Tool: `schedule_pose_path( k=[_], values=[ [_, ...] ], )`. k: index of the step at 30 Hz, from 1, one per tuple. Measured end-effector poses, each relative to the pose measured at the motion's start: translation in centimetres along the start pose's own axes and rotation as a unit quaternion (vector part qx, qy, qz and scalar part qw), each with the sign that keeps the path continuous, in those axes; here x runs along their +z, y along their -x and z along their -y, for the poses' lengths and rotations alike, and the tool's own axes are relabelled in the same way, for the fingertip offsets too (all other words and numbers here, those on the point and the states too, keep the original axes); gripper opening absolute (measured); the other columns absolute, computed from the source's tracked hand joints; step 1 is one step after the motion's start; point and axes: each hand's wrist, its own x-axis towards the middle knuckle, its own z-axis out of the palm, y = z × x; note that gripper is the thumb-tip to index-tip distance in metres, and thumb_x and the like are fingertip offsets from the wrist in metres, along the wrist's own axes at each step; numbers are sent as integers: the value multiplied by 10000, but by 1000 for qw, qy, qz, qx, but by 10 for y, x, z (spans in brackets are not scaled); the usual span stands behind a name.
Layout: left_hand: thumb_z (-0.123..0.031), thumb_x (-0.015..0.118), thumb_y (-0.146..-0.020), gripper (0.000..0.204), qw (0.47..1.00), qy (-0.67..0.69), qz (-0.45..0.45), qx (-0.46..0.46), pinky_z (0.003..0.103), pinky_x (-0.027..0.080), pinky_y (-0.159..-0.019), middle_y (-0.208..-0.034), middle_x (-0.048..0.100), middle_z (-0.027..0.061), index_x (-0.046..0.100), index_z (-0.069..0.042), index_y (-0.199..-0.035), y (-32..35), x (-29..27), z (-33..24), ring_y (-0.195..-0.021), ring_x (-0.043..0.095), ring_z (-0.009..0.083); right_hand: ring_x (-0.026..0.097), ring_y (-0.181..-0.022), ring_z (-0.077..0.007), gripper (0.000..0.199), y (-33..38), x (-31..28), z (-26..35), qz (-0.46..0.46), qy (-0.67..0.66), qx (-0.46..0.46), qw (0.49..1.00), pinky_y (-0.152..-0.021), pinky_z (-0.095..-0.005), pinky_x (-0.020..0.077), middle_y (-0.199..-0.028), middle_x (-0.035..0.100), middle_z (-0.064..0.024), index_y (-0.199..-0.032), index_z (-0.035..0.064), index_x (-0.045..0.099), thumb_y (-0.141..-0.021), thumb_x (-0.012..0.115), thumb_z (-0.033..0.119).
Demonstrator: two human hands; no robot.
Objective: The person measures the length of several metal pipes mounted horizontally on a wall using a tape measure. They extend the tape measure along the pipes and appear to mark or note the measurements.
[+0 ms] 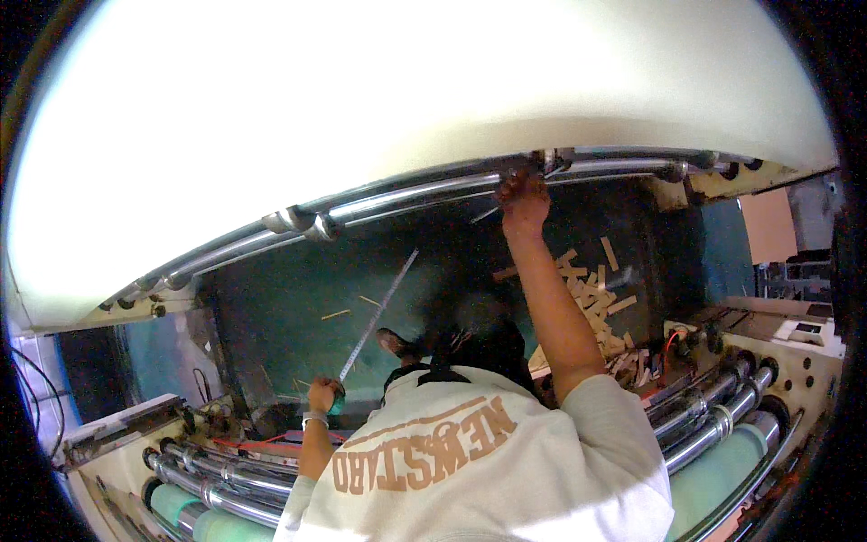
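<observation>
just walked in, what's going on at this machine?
A person in a white T-shirt is leaning into a large roller machine. Their right hand reaches up to the chrome rods under the big cream roll. Their left hand grips a tape measure, its blade stretched diagonally upward across the gap. Wooden scraps lie piled on the dark floor below.

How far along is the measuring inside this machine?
Done: nothing shows as finished. In hand: a co-worker's left hand holds a tape measure stretched up toward the chrome rod, which their right hand grips. Left: wooden strips lie scattered below. The wearer's hands are out of view.
</observation>
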Motion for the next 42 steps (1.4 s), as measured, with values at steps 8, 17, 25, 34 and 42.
schedule_pose_path(
  k=[8, 17, 25, 34, 42],
  values=[
    [-205, 566, -753, 219, 994, 59, -79, -51, 381, 440, -656, -786, 619, 194, 641, -1, -775, 16, 15, 43, -733, 577, 336, 298, -462, -139, 205, -12, 18, 7, 11, -92, 67, 993, -414, -274, 255, -608, 370, -7, -722, 142, 418, -882, 354, 253],
    [-366, 541, -792, 332, 988, -114, 89, 59, 415, 437, -636, -769, 612, 186, 650, -54, -770, -25, 2, 68, -726, 582, 347, 420, -545, -165, 245, 9, 39, 17, -39, -115, 83, 989, -508, -330, 398, -640, 424, -20, -775, 110, 460, -870, 444, 335],
    [-225, 518, -815, 249, 988, -36, 109, 105, 338, 436, -608, -736, 636, 116, 644, -11, -794, -44, -28, 0, -661, 594, 224, 563, -841, -264, 256, 27, 0, 10, 68, -106, 24, 992, -767, -421, 465, -862, 567, -111, -970, 13, 506, -890, 406, 235],
    [-101, 509, -808, 187, 985, 54, 130, 101, 287, 440, -570, -722, 631, 106, 632, 38, -800, -40, -32, -10, -625, 578, 168, 470, -622, -113, 208, 33, -34, 16, 39, 128, -76, 988, -588, -276, 426, -716, 486, -15, -958, 33, 531, -906, 430, 208],
    [-75, 521, -789, 144, 979, 144, 144, -29, 308, 441, -581, -747, 632, 103, 601, 43, -801, -45, 10, 74, -674, 593, 186, 463, -615, -92, 135, 6, -62, 82, 96, 414, -169, 889, -513, -252, 402, -706, 491, -7, -984, 84, 515, -874, 477, 154]
  ],
)
